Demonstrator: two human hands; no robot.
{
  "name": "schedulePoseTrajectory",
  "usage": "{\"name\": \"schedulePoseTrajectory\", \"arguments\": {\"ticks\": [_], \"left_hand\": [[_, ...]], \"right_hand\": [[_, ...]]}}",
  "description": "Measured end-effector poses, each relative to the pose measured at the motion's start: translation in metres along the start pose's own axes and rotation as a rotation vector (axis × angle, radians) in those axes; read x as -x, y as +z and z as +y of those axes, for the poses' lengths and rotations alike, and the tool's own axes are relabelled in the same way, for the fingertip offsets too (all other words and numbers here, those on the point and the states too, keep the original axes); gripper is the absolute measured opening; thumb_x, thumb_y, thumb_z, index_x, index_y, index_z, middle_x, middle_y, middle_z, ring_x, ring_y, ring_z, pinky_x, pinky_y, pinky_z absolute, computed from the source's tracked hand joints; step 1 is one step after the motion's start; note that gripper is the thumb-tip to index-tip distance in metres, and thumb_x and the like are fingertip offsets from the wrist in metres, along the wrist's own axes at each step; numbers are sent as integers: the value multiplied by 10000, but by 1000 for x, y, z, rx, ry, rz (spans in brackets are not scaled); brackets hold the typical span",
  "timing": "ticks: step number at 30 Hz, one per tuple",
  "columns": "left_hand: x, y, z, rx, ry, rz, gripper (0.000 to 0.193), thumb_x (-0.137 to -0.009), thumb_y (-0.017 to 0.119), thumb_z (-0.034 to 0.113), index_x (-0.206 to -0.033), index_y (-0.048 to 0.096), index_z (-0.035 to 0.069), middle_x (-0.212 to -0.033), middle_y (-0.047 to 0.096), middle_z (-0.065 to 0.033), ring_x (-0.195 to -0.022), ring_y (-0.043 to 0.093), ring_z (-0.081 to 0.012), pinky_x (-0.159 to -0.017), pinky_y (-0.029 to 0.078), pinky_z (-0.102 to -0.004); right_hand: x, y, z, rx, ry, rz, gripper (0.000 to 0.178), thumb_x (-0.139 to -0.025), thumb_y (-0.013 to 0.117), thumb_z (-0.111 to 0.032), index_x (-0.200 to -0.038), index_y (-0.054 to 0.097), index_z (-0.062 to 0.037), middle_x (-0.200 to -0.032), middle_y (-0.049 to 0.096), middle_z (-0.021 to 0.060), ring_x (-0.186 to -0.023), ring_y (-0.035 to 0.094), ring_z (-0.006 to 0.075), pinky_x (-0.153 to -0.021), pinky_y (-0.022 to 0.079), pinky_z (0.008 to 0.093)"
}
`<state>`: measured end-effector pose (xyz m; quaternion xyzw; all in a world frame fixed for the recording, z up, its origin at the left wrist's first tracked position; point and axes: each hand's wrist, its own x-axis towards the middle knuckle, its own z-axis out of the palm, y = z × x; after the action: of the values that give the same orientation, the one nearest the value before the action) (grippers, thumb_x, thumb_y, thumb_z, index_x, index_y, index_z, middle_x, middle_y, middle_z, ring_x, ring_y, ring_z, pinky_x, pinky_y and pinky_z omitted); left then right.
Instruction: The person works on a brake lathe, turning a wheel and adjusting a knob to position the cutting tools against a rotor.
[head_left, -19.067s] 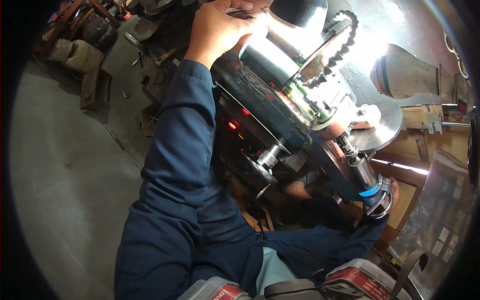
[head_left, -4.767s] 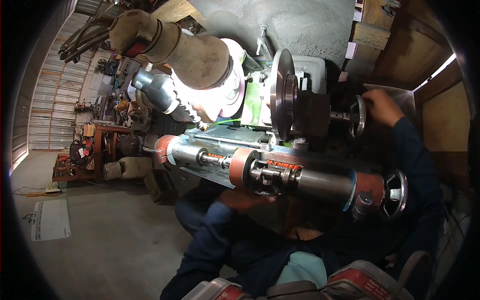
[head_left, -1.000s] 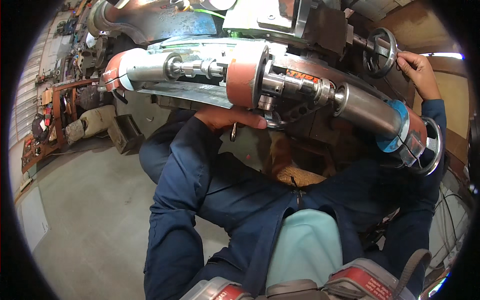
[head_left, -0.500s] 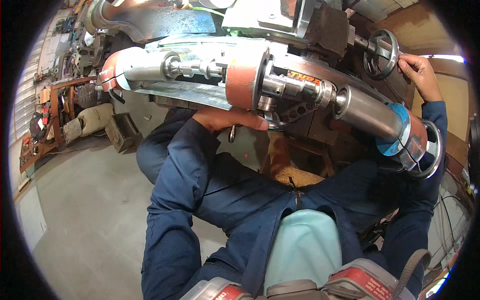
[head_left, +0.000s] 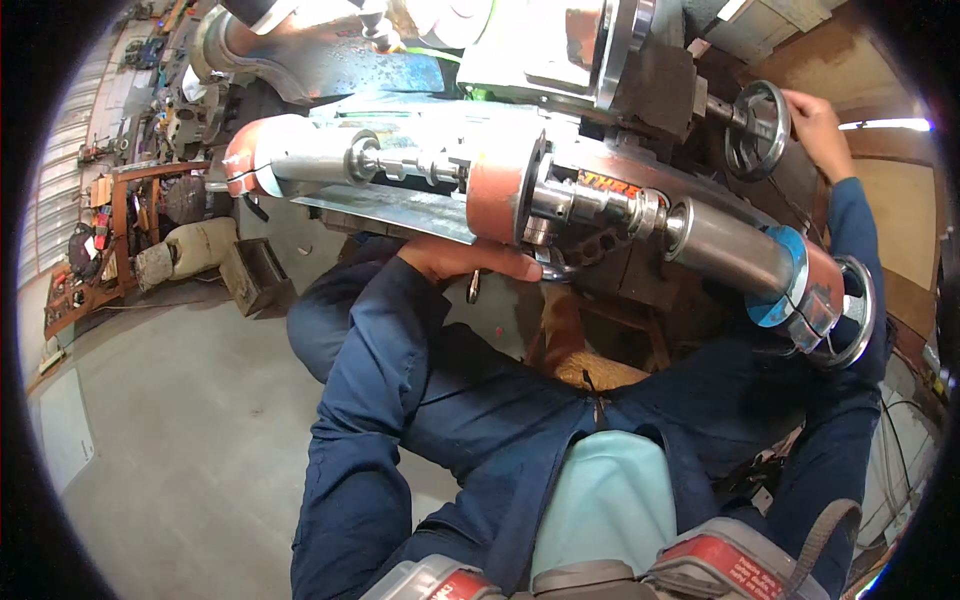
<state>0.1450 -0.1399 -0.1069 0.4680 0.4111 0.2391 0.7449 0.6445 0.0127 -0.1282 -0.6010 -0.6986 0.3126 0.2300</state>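
At the upper right, my right hand (head_left: 822, 132) is closed at the rim of a metal handwheel (head_left: 757, 132) on a shaft, its fingertips partly hidden behind the rim. My left hand (head_left: 465, 262) sits under the red-brown central housing (head_left: 497, 195) of the machine. Its thumb lies along the rim of a smaller metal handwheel (head_left: 556, 272), whose crank knob (head_left: 473, 287) hangs below the hand; the other fingers are hidden. A shiny steel shaft with lobes (head_left: 410, 165) runs through the housing between a left steel cylinder (head_left: 315, 160) and a right steel cylinder (head_left: 725, 235).
Another handwheel (head_left: 855, 315) stands by the blue-and-red clamp (head_left: 800, 280) at right. A flat metal plate (head_left: 390, 212) juts out left of my left hand. On the floor are a wooden box (head_left: 255, 275) and a pale jug (head_left: 200, 250). A wooden stool (head_left: 595, 368) is between my legs.
My right hand has shifted higher along the handwheel's rim. My left hand keeps its place under the housing. The view has tilted slightly, bringing a shiny spindle part in at the top.
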Motion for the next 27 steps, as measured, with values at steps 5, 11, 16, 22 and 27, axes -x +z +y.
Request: {"name": "schedulePoseTrajectory", "arguments": {"ticks": [5, 11, 16, 22, 27], "left_hand": [[4, -4, 6, -61, -60, 5, 647, -640, 869, 56, -1226, 593, 72, -1144, 645, -32, -1083, 566, -170, -932, 462, -324], [-9, -3, 13, -87, 80, -38, 670, -557, 889, 25, -1169, 617, 45, -1081, 661, -35, -992, 609, -178, -895, 504, -336], [-10, -1, 14, -109, 56, -27, 675, -560, 892, 39, -1174, 612, 43, -1086, 659, -39, -1001, 605, -186, -903, 498, -338], [-11, -2, 15, -84, 65, -82, 700, -595, 869, 22, -1232, 579, 53, -1134, 645, -40, -1072, 577, -180, -946, 470, -338], [-1, -3, 12, -45, 43, -52, 703, -617, 846, -4, -1259, 565, 59, -1148, 642, -35, -1088, 571, -171, -950, 462, -331]], "right_hand": [[12, 40, 27, 506, -377, 32, 228, -900, 587, -120, -1075, 634, 19, -841, 672, 52, -770, 641, 141, -670, 513, 285], [44, -2, -80, -66, 410, -672, 182, -855, 605, -150, -882, 651, 23, -720, 663, 94, -616, 624, 174, -567, 518, 315], [40, -30, -76, -246, 169, -552, 291, -867, 670, -251, -692, 608, -28, -591, 548, -26, -542, 522, 58, -467, 382, 210], [16, -30, -53, -245, 147, -307, 332, -924, 637, -328, -1053, 697, -27, -683, 556, -69, -531, 397, 16, -478, 301, 201], [-7, 0, -44, -186, 191, -244, 229, -961, 588, -206, -1024, 690, -11, -702, 572, -65, -552, 411, 21, -488, 310, 202]]}}
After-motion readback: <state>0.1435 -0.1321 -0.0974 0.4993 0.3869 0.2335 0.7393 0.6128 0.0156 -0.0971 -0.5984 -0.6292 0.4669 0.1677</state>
